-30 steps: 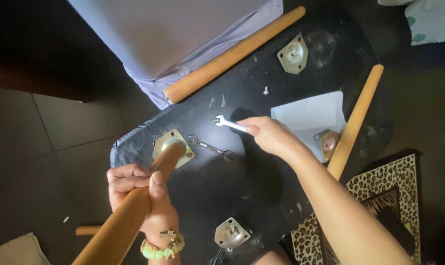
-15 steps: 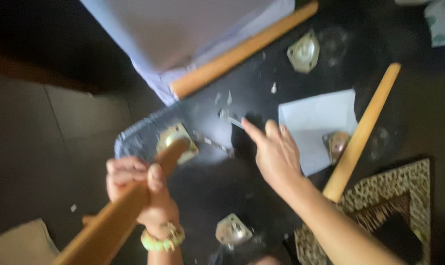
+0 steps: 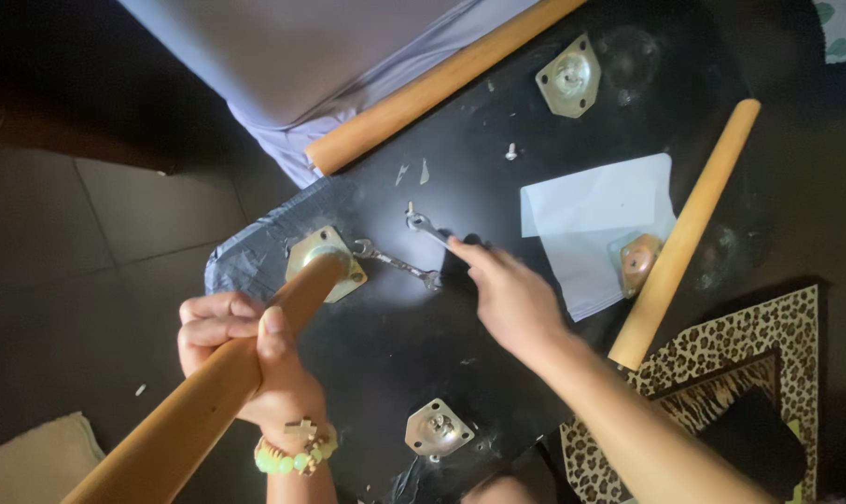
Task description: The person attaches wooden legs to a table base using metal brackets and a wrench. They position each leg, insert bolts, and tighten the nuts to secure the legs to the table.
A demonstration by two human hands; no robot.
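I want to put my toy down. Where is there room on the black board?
Bare black board lies between the left hand, the right hand and the bottom metal plate. It is crowded around the two wrenches and near the white paper.

Black board (image 3: 413, 336); tan wood leg (image 3: 189, 411); leopard-print rug (image 3: 721, 373); green bead bracelet (image 3: 292, 457).
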